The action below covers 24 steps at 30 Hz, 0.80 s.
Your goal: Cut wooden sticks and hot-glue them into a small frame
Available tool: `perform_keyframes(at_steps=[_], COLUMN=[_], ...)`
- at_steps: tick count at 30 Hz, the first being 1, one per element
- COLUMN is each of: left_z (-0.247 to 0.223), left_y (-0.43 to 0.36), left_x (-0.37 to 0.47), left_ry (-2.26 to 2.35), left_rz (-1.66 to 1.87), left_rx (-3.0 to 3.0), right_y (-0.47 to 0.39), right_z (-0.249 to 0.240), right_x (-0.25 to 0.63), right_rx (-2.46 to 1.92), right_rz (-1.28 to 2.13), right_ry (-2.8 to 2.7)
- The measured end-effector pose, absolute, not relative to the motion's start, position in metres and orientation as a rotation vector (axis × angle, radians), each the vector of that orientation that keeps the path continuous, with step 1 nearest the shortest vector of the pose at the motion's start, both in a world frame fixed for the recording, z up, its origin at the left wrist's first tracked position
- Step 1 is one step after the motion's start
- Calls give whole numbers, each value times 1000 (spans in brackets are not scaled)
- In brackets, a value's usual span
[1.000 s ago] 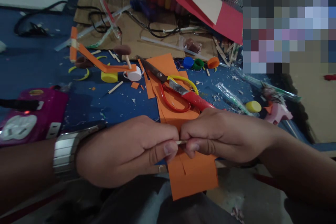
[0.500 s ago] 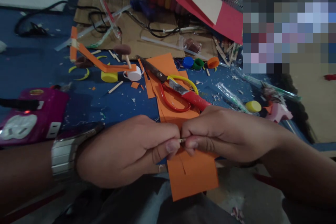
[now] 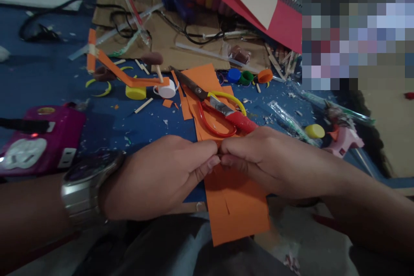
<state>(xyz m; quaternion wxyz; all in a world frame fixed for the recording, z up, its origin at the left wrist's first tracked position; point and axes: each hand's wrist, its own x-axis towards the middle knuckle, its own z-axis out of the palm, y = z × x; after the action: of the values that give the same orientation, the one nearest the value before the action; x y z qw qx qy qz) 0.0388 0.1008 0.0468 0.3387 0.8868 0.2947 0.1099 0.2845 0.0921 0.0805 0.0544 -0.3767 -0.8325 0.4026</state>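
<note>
My left hand [image 3: 161,172] and my right hand [image 3: 278,161] meet fingertip to fingertip, both closed in a pinch. Between them is a small pale stick, seen half a second ago and now almost wholly hidden by the fingers. Under the hands lies a long strip of orange paper [image 3: 239,217] with a short slit, its near end hanging over the table edge. Scissors [image 3: 199,91] with red and yellow handles rest on orange paper just beyond my right hand. A silver watch [image 3: 82,198] is on my left wrist.
Left stands a purple power box [image 3: 51,138]. Beyond are an orange paper strip shape [image 3: 129,81] on a yellow cap [image 3: 136,92] and a white cap [image 3: 167,89], coloured bottle caps [image 3: 233,76] and cardboard [image 3: 184,51]. A pink glue gun [image 3: 346,140] lies right, near a yellow cap [image 3: 315,131].
Both hands have risen slightly and tilted, so the pale stick between the fingertips has gone from sight. The view has shifted a little; the things on the table stay put.
</note>
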Motion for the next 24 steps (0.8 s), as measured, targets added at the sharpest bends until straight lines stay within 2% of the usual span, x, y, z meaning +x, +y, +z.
perform_keyframes(at_steps=[7,12,16,18,24], left_z=[52,59,66,74,90], left_y=[99,104,113,116,112], left_x=[39,37,34,35,38], left_ry=[843,1005,966,970,820], left_rz=[602,818,877,869,433], left_rx=[2285,1870,1665,1844,2496], right_y=[86,95,110,117,128], right_z=[70,65,56,49,36], right_x=[284,294,303,305,308], right_rx=[-1118,-1211,-1195,-1146,-1168], right_rz=[946,719,499,390,171], right_ry=[-2304,-2132,-2141,-2156,-2206])
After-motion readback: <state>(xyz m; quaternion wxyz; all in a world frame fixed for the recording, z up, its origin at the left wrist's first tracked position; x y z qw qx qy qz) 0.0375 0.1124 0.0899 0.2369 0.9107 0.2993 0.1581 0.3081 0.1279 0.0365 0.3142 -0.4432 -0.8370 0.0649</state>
